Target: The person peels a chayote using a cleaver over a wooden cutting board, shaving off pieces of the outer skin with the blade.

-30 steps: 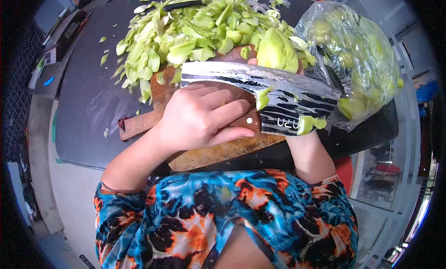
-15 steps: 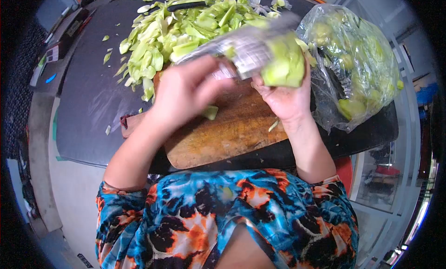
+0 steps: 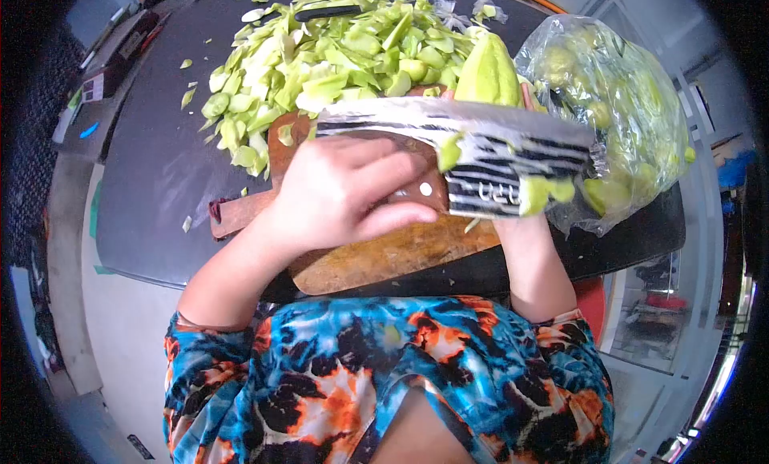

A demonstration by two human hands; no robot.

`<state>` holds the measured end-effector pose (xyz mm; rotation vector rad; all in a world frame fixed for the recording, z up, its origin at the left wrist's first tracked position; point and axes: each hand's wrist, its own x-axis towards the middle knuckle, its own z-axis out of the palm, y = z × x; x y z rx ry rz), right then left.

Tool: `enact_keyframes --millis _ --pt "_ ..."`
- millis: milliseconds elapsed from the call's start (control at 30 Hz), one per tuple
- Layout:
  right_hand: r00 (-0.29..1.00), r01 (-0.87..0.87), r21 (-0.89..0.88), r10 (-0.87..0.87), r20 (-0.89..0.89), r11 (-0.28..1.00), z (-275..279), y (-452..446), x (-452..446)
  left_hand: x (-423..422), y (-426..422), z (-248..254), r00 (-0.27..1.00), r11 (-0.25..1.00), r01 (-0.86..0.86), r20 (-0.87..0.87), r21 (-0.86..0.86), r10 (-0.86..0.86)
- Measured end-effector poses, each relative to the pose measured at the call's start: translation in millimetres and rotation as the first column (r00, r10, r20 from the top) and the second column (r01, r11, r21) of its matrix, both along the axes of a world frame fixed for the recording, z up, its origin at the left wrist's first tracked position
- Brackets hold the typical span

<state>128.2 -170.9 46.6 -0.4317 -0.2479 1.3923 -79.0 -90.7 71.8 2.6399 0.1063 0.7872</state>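
My left hand (image 3: 352, 188) is wrapped around the brown riveted handle of a broad cleaver (image 3: 513, 148). Its dark-striped blade points right, with bits of green stuck to it. Behind the blade, my right hand (image 3: 527, 97) is mostly hidden; it holds up a pale green, ribbed chayote (image 3: 487, 73). The blade crosses in front of the chayote's lower part, so I cannot tell whether they touch. Under both hands lies a wooden cutting board (image 3: 376, 260) with a handle at the left. A big heap of green slices (image 3: 344, 60) covers its far side.
A clear plastic bag (image 3: 641, 104) with several green vegetables stands at the right of the dark table (image 3: 152, 152). A black-handled tool (image 3: 327, 13) lies on the heap. Scraps of slices are scattered left of the board.
The cleaver has swung down and toward me, its blade now across the front of the chayote. The chayote has tipped more upright, and my left hand has moved slightly right and lower.
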Motion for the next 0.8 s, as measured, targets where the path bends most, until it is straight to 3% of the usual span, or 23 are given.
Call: enact_keyframes --millis 33,67,267,333,400,467,533,567,600,633,667,700,767,800 --pt "0.998 -0.044 -0.014 0.043 -0.049 0.999 2.8 -1.2 -1.1 1.9 -1.1 -3.1 1.0 0.998 0.008 0.003 0.065 -0.008" --pt "1.0 -0.015 -0.069 0.016 0.015 0.997 4.3 -2.8 -2.5 3.1 -2.8 -4.6 1.0 0.997 0.008 -0.003 0.081 -0.008" --pt "0.963 -0.159 0.026 0.161 -0.218 0.987 1.5 -5.8 4.6 3.6 -6.5 -5.9 1.0 0.995 0.007 -0.018 0.095 -0.006" --pt "0.978 -0.107 0.103 0.123 -0.168 0.989 0.7 -9.1 -1.5 3.8 -7.0 -6.0 1.0 0.995 0.004 -0.004 0.097 -0.004" --pt "0.994 0.02 0.069 -0.013 -0.106 0.997 -4.2 -7.1 -3.5 4.7 -5.6 -7.0 1.0 0.994 0.003 0.027 0.107 -0.006" --pt "0.972 0.232 -0.063 -0.233 -0.005 0.971 -22.2 6.4 3.5 4.7 0.5 -7.2 1.0 0.999 -0.009 0.023 0.032 0.008" --pt "0.998 0.065 0.141 -0.068 0.015 0.988 -21.1 8.0 12.4 2.8 15.7 -10.7 0.994 0.988 -0.109 -0.002 -0.108 0.11" --pt "0.977 -0.208 0.39 0.206 0.047 0.897 -14.4 5.0 18.9 -1.1 27.3 -17.3 0.931 0.92 -0.366 -0.041 -0.142 0.364" --pt "0.993 -0.115 0.256 0.104 0.055 0.96 0.4 0.6 8.7 -4.2 46.8 -22.9 0.867 0.848 -0.489 -0.012 -0.206 0.498" --pt "0.992 -0.12 0.274 0.108 0.061 0.954 3.6 -2.2 6.2 -11.5 61.9 -23.5 0.801 0.779 -0.593 -0.051 -0.204 0.596" --pt "0.992 -0.125 0.297 0.11 0.067 0.947 6.1 -2.8 5.1 -15.4 76.6 -28.5 0.763 0.76 -0.618 0.076 -0.201 0.642" --pt "0.992 -0.125 0.318 0.108 0.07 0.94 7.1 -2.8 5.1 -16.1 74.5 -22.1 0.734 0.684 -0.627 0.012 -0.374 0.679" --pt "0.995 -0.102 0.294 0.091 0.051 0.95 3.2 0.7 7.2 -13.3 67.2 -21.1 0.776 0.701 -0.489 0.108 -0.519 0.621" --pt "0.996 -0.081 0.266 0.071 0.045 0.961 -0.1 2.0 8.5 -12.7 57.9 -17.7 0.823 0.751 -0.459 0.091 -0.475 0.56"
